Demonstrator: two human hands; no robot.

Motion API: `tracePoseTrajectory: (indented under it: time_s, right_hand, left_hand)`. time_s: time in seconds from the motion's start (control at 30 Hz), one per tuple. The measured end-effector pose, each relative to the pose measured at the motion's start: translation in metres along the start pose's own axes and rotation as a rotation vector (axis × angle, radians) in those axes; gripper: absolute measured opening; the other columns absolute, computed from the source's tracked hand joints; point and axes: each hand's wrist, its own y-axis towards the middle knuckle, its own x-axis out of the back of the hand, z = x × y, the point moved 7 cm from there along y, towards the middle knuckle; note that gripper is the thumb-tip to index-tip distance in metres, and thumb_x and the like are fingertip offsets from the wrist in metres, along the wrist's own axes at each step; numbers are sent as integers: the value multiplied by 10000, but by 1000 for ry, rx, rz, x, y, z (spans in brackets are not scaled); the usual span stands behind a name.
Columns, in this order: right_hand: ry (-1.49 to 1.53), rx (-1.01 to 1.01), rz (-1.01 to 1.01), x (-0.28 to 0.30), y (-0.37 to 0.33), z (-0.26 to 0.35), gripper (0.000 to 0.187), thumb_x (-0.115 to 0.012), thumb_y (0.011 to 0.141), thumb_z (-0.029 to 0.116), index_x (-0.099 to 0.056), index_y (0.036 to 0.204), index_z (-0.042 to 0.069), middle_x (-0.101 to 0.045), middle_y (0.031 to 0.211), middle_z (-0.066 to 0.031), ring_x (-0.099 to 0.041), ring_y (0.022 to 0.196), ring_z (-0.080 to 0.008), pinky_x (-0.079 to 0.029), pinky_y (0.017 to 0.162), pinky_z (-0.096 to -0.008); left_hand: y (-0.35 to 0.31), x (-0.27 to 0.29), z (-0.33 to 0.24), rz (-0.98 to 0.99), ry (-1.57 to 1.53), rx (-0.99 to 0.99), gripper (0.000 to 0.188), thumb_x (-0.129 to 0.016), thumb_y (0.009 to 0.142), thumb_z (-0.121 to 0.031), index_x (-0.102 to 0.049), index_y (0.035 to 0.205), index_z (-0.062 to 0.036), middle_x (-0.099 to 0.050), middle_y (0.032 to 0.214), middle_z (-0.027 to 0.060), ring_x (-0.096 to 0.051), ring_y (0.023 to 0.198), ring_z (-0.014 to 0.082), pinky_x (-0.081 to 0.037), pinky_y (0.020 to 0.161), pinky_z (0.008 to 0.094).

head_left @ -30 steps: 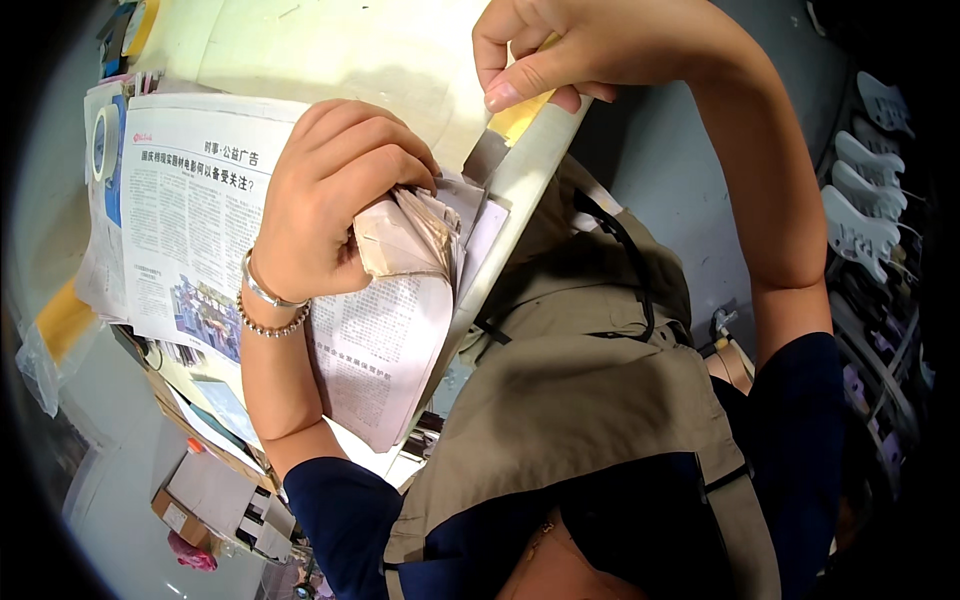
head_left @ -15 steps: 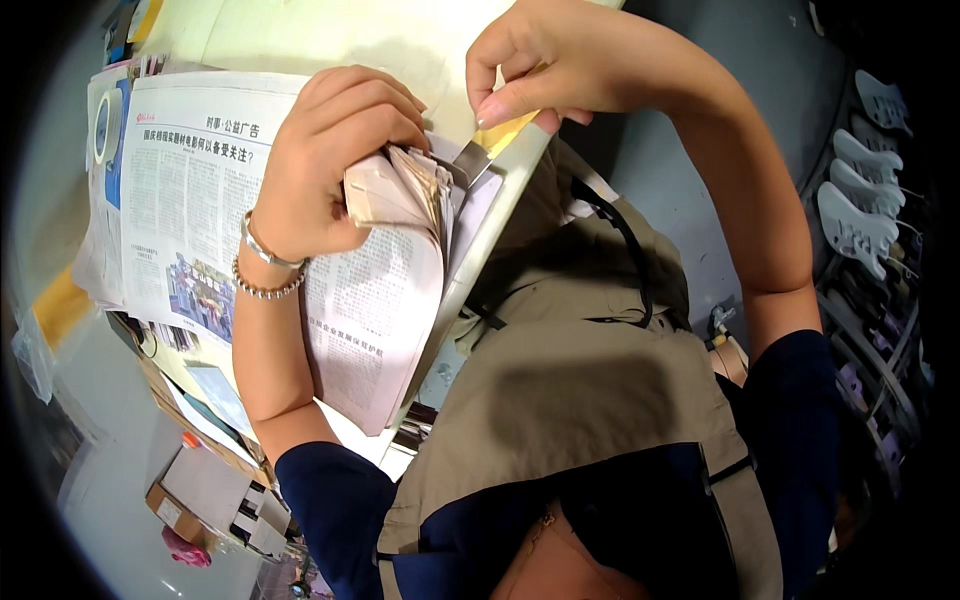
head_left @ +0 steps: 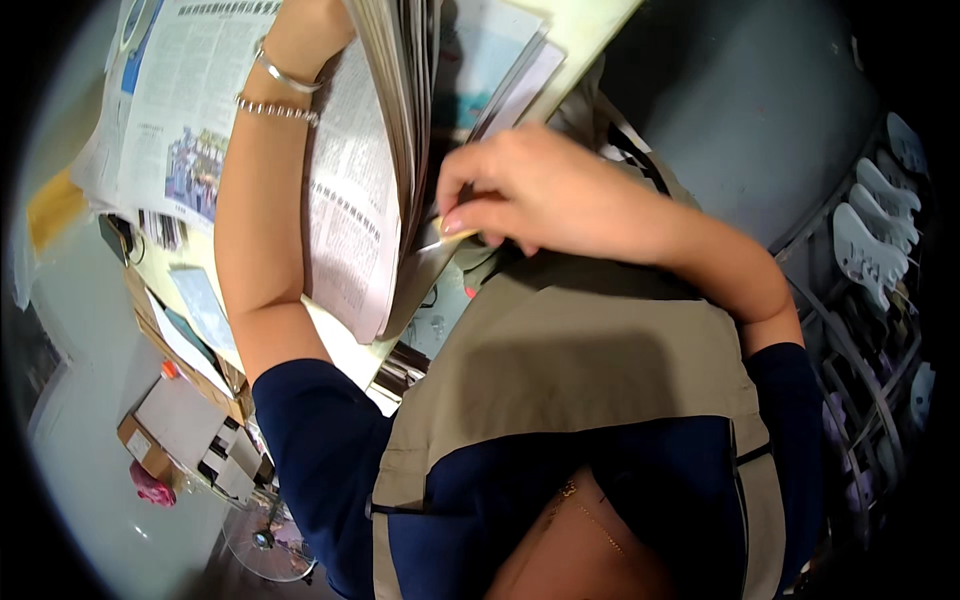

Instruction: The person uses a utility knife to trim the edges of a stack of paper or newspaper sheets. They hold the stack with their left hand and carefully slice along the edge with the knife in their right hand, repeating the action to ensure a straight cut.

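At the near edge of the table (head_left: pixel 585 25), a thick stack of newspapers (head_left: pixel 385 120) stands lifted on its edge, pages fanned, with one printed sheet hanging down over the table edge. Right hand (head_left: pixel 530 190): fingers together, thumb and forefinger pinched on a small yellowish strip (head_left: pixel 440 228) at the lower corner of the stack; the strip touches a grey flap of paper beneath it. What the strip is made of cannot be told. Left hand (head_left: pixel 310 25): mostly cut off by the top of the view, pressed against the far side of the lifted stack; whether its fingers are spread or closed cannot be told. Left wrist carries two thin silver bracelets (head_left: pixel 280 95), one plain, one beaded. Left forearm lies across an open newspaper sheet (head_left: pixel 165 120) spread flat over the left part of the table, with a colour photograph printed low on it.

Person wears a tan apron (head_left: pixel 560 370) over a dark blue shirt. Below the table's left edge: loose papers, a cardboard box (head_left: pixel 150 445) on the floor, a small fan (head_left: pixel 265 540). At far right, a rack (head_left: pixel 870 250) holds pale flat shapes
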Motion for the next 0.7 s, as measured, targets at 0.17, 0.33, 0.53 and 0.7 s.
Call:
tracePoseTrajectory:
  time_s: [0.17, 0.33, 0.53, 0.7]
  right_hand:
    - [-234, 309, -65, -98, 11, -10, 207, -688, 865, 192, -689, 971, 14, -673, 731, -184, -682, 665, -331, -541, 634, -421]
    - [-241, 239, 147, -125, 16, -8, 218, -688, 863, 240, -708, 895, 26, -663, 737, -204, -661, 711, -379, -525, 666, -459]
    - [148, -54, 77, -14, -28, -22, 165, -695, 910, 198, -689, 931, 33, -681, 703, -62, -660, 620, -116, -497, 522, -250]
    - [340, -117, -385, 75, -74, -28, 122, -683, 905, 113, -701, 950, 2, -674, 748, -36, -586, 581, -51, -422, 440, -196]
  left_hand:
    - [-3, 11, 20, 37, -406, 15, 229, -758, 850, -158, -589, 740, -49, -599, 791, 74, -533, 670, 142, -464, 572, 245]
    - [-9, 22, 23, -51, -224, 186, 249, -752, 861, -243, -656, 869, -13, -622, 809, 70, -582, 709, 149, -483, 604, 236]
    - [5, -21, -16, 183, 400, -91, 396, -675, 807, -403, -541, 722, -40, -697, 933, 154, -611, 906, 266, -472, 825, 361]
    - [6, -24, -8, 288, 481, 103, 446, -630, 804, -485, -507, 675, -76, -736, 1053, 179, -614, 1156, 343, -394, 1060, 453]
